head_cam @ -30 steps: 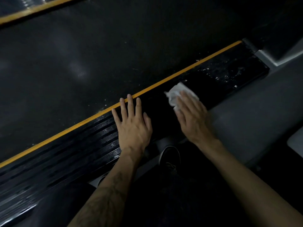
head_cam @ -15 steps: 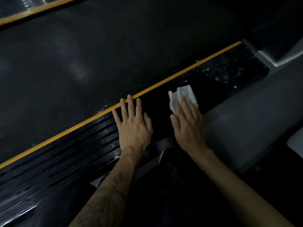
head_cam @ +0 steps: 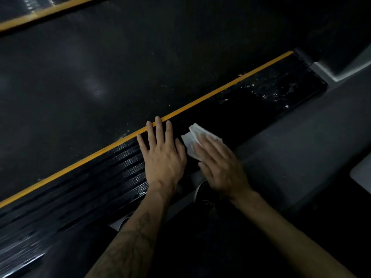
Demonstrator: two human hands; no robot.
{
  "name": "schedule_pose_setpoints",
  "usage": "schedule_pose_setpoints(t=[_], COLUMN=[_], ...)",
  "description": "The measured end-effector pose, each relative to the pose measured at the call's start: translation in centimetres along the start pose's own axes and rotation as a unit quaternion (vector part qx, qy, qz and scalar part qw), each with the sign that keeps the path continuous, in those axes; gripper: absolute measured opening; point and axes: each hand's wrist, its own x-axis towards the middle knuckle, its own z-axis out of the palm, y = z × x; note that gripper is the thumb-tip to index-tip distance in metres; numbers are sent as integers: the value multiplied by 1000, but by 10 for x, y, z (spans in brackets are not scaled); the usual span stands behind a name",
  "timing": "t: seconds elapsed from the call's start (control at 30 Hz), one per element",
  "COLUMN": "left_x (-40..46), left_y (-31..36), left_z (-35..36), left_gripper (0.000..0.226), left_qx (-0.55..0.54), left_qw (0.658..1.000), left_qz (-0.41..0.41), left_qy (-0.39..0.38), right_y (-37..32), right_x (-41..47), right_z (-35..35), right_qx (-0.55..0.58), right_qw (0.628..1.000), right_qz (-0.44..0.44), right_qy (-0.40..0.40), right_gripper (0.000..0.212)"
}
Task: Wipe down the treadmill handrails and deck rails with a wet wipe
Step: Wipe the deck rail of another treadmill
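The head camera looks steeply down in dim light. Most of the picture is taken by the dark treadmill belt [head_cam: 124,77], matte, with faint pale sheen patches. An orange stripe [head_cam: 210,96] runs diagonally from lower left to upper right along the belt's near edge, and a second orange stripe [head_cam: 40,12] crosses the top left corner. To the right lies a grey floor surface [head_cam: 301,149], and a lighter grey frame corner [head_cam: 329,74] sits beyond the far end of the rail. A dark shoe [head_cam: 202,192] shows below, between the two wrists, partly hidden by the right hand.

The deck rail [head_cam: 100,181] is a black ribbed strip just on the near side of the orange stripe, running parallel to it. Its lower-left stretch shines with wet-looking ribs; its upper-right end [head_cam: 267,93] carries scattered white specks and smears.

The left hand [head_cam: 162,153] lies flat on the rail, fingers straight and slightly spread, fingertips reaching the orange stripe; it holds nothing. Its forearm bears a tattoo.

The wet wipe [head_cam: 193,137], white and crumpled into folds, lies on the rail just beside the left hand's thumb. The right hand [head_cam: 218,163] presses on it with fingers extended and close together, covering its near half; the far edge sticks out past the fingertips. The right hand is slightly motion-blurred.
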Motion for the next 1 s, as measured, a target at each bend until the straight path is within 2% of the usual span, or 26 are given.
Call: schedule_pose_setpoints(t=[0.03, 0.1, 0.17, 0.2, 0.23, 0.3, 0.37, 0.4, 0.53, 0.6, 0.73, 0.8, 0.9, 0.93, 1.0], left_x=[0, 0, 0, 0, 1, 0, 0, 0, 2, 2, 3, 5, 8, 9, 10], left_y=[0, 0, 0, 0, 0, 0, 0, 0, 2, 2, 4, 9, 21, 25, 30], left_z=[0, 0, 0, 0, 0, 0, 1, 1, 1, 1, 1, 0, -1, -1, -1], left_gripper=[65, 63, 62, 62, 62, 62, 62, 62, 62, 62, 63, 62, 60, 59, 56], left_qx=[2, 2, 0, 1, 2, 0, -3, -2, 15, 19, 24, 22, 23, 23, 17], left_qw=[1000, 1000, 1000, 1000, 1000, 1000, 1000, 1000, 999, 998, 998, 998, 999, 1000, 1000], left_qz=[1, 2, 4, 6, 6, 6, 6, 7, 36, 58, 64, 51, 27, 19, 4], left_qy=[1, 2, 3, 2, 0, -3, -1, 0, -2, -5, -8, -11, -11, -10, -9], right_y=[12, 32, 26, 15, 3, -12, 2, 14, 23, 6, 23, 46, 51, 43, 26], right_x=[1, 6, 10, 10, 8, -2, -5, -4, 6, 4, -7, -3, 6, 8, 4], right_z=[-4, -12, -13, -9, -3, 4, 0, -4, -13, -5, -6, -14, -19, -15, -4], right_qx=[-13, -22, -9, 3, 15, 32, 16, 6, 15, 30, 1, -17, 3, 12, 23], right_qw=[1000, 996, 983, 980, 982, 994, 999, 999, 982, 984, 999, 996, 981, 978, 986], right_qz=[10, 90, 181, 196, 182, 100, 34, 38, 185, 175, 46, 81, 194, 204, 163], right_qy=[5, 21, 31, 37, 37, 9, -2, 5, 36, 34, -4, 9, 32, 41, 40], right_gripper=[49, 49, 53, 55, 56, 55, 51, 49, 52, 54, 52, 50, 54, 56, 57])
